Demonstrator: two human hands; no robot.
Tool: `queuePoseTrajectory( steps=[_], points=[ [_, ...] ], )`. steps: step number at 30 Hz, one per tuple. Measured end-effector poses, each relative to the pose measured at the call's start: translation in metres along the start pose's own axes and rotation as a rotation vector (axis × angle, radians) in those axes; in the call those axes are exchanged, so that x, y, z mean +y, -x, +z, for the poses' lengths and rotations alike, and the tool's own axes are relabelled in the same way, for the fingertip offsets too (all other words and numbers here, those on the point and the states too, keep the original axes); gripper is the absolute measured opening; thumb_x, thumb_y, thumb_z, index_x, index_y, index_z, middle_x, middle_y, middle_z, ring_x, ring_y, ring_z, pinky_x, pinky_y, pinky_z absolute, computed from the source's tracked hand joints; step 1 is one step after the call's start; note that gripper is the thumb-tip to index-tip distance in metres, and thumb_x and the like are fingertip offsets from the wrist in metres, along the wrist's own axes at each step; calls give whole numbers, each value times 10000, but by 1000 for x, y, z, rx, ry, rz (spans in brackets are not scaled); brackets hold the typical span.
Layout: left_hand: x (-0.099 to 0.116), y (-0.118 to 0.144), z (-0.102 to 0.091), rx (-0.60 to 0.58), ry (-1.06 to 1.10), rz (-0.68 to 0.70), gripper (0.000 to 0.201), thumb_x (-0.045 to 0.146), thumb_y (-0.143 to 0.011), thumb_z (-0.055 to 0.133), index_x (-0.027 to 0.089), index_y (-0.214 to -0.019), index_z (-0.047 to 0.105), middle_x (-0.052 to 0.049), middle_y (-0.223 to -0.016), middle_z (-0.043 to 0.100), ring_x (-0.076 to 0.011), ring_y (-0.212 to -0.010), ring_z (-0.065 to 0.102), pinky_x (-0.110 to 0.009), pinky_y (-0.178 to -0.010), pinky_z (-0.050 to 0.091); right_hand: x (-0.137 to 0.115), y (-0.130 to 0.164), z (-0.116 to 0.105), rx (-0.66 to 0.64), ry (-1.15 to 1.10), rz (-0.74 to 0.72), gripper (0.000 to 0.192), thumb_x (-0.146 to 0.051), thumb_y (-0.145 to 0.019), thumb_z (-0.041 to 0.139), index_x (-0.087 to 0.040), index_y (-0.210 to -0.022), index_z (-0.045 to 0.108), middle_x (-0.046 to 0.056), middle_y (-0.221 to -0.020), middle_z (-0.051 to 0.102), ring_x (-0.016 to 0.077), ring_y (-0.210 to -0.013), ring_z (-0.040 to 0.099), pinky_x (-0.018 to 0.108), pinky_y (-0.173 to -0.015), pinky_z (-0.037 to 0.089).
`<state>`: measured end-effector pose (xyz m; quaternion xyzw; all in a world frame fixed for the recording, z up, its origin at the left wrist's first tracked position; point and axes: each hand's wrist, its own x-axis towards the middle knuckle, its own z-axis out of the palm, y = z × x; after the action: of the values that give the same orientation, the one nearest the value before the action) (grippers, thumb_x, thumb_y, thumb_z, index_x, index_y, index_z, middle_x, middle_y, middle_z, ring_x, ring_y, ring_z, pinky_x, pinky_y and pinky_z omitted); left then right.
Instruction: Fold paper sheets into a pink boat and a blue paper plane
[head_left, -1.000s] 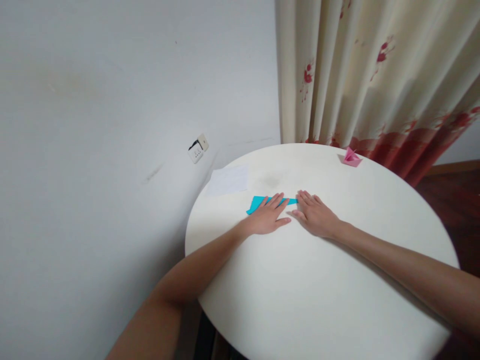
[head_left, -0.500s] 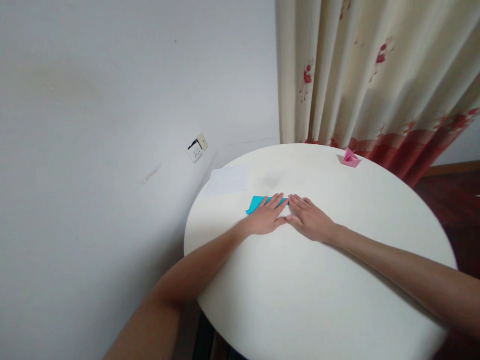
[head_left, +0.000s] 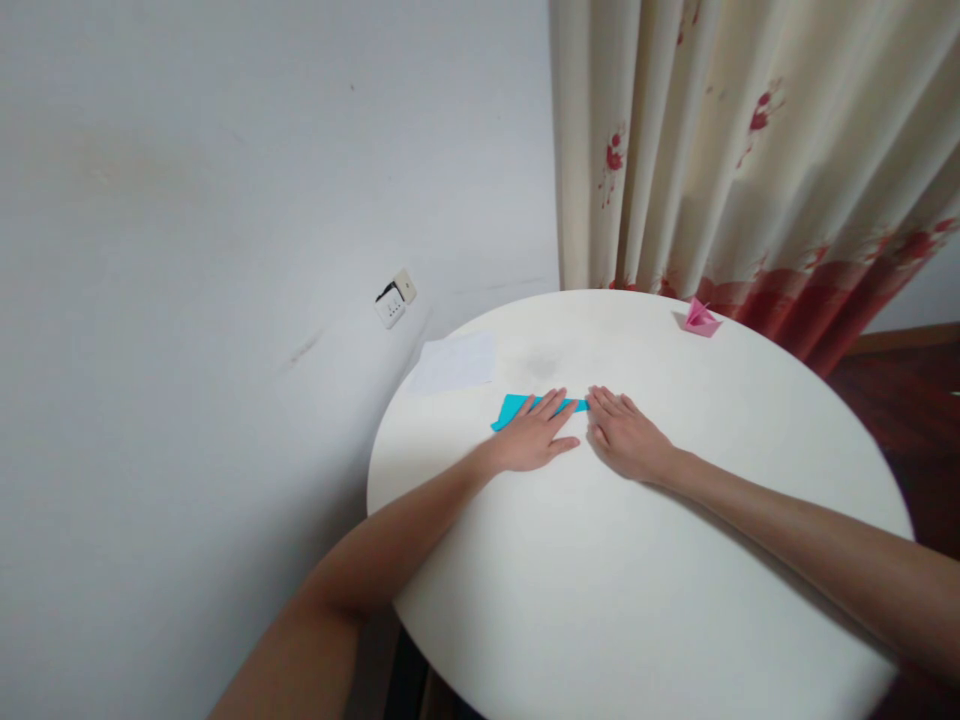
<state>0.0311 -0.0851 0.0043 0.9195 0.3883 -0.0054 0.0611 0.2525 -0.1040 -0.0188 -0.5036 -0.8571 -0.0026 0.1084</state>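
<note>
Paper [head_left: 511, 410], blue, under left hand [head_left: 531, 440], white sheet [head_left: 455, 362] beyond illegible

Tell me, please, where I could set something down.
Bare table lies between the left arm and right arm, and between the right hand and pink paper. It's crowded where the left hand rests on blue paper, near the white sheet.

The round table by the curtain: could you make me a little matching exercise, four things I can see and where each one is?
Things
1. Blue paper
2. Pink folded paper
3. White sheet
4. Socket

Places
A. At the edge of the table, beside the wall
B. Mounted on the wall
C. Partly under the left hand
D. Near the table's far edge, in front of the curtain

Pairs: 1-C, 2-D, 3-A, 4-B
</note>
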Motion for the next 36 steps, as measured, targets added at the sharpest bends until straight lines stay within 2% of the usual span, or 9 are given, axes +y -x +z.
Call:
queuePoseTrajectory(
  steps=[5,13,16,21,26,30,33,36],
  points=[
    [0,-1,1,-2,4,0,696,615,-1020,242,238,-1593,127,-118,-1671,52,-262,-1546,23,-504,-1225,83,-1,1,-2,19,-38,-1,598,-251,-974,305,-2,-1516,343,207,-1600,292,288,-1494,258,493,-1203,261],
    [0,-1,0,-15,-12,-6,724,614,-1022,221,175,-1592,133,-135,-1667,54,-263,-1546,22,-490,-1230,64,-8,-1,-4,-19,-57,-115,591,-302,-1003,275,-13,-1513,353,200,-1592,315,266,-1492,271,477,-1209,249],
    [1,-1,0,-5,-10,-6,712,605,-1025,234,189,-1593,127,-127,-1669,56,-259,-1547,21,-490,-1231,71,-9,1,-3,-6,-4,-49,609,-348,-1010,264,-7,-1504,367,213,-1590,313,288,-1487,280,476,-1199,267],
    [1,-2,-1,-9,-2,-13,701,600,-1025,259,207,-1592,136,-128,-1669,60,-262,-1546,31,-496,-1229,75,-9,7,-5,28,85,147,671,-395,-991,281,65,-1469,380,279,-1548,350,360,-1469,300,505,-1184,273],
    [1,-2,-1,-8,0,-11,708,596,-1026,265,188,-1591,143,-137,-1667,64,-269,-1546,33,-509,-1227,83,-7,8,-6,38,122,233,709,-419,-992,297,119,-1444,386,324,-1520,368,394,-1455,313,508,-1183,268],
    [2,-2,-1,-6,-2,-12,693,583,-1030,269,198,-1591,138,-129,-1668,69,-260,-1546,34,-503,-1228,89,-8,5,-4,91,56,115,669,-394,-1011,281,66,-1493,338,275,-1567,321,342,-1485,268,477,-1195,267],
    [1,-2,0,-5,-6,-9,686,565,-1033,278,191,-1591,137,-132,-1668,62,-261,-1546,26,-501,-1229,87,-9,2,-2,61,3,-2,636,-376,-1019,272,32,-1500,349,242,-1576,327,304,-1485,281,455,-1195,285],
    [0,-2,1,-4,-8,-11,681,561,-1033,285,201,-1591,134,-130,-1668,56,-261,-1546,24,-506,-1228,85,-9,1,-1,29,-10,-48,617,-364,-1020,261,16,-1494,371,232,-1573,341,292,-1479,301,459,-1191,292]
  ],
)
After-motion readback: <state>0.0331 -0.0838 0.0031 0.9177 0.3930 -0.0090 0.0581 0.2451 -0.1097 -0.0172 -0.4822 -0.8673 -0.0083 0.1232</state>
